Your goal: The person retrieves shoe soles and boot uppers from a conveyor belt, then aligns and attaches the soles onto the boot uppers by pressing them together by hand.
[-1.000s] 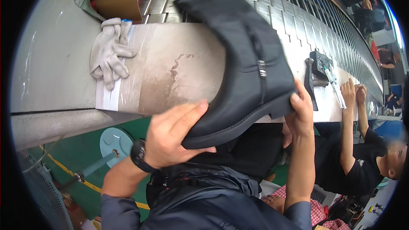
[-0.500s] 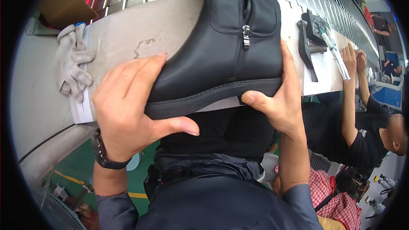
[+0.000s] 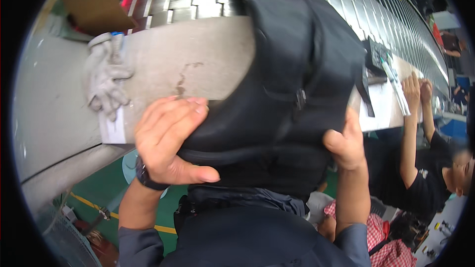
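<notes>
- The black bag [image 3: 292, 94] now sits higher than half a second ago, its bulk tipped up over the edge of the grey table [image 3: 208, 54] and hiding more of it; the hands look to be turning it over for a look or a better seat on the bench.
- The left hand [image 3: 168, 141] has slid from a flat press on the bag's side to a cupping hold at its lower left corner, fingers over the top and thumb underneath.
- The right hand [image 3: 344, 143] clamps the lower right corner, thumb up along the side.
- The bag is matt black fabric, padded and seamed, with a small zip pull [image 3: 299, 100] hanging near its middle and a strap trailing to the right.
- A pair of grey gloves [image 3: 105, 76] lies on the table to the left, apart from the bag.
- A co-worker's arm [image 3: 409, 133] reaches to the table further right.
</notes>
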A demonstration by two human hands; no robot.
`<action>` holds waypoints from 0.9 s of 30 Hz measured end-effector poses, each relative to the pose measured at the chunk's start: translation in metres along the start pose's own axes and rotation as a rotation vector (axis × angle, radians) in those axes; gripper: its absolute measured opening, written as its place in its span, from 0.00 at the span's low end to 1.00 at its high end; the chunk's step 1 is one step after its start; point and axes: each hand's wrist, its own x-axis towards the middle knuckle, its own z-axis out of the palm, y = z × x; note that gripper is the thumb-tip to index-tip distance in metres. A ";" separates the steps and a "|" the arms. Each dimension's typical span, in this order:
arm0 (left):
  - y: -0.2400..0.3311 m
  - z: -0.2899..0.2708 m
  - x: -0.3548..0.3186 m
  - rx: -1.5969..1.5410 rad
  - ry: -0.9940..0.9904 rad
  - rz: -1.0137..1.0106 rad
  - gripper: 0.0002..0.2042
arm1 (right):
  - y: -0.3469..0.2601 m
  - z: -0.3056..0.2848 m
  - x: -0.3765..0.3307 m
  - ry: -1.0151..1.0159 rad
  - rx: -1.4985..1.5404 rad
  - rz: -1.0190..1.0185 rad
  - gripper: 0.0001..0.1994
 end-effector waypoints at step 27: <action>0.005 0.029 -0.021 -0.996 0.027 -0.402 0.61 | 0.148 0.099 -0.036 -0.209 -0.925 -0.624 0.41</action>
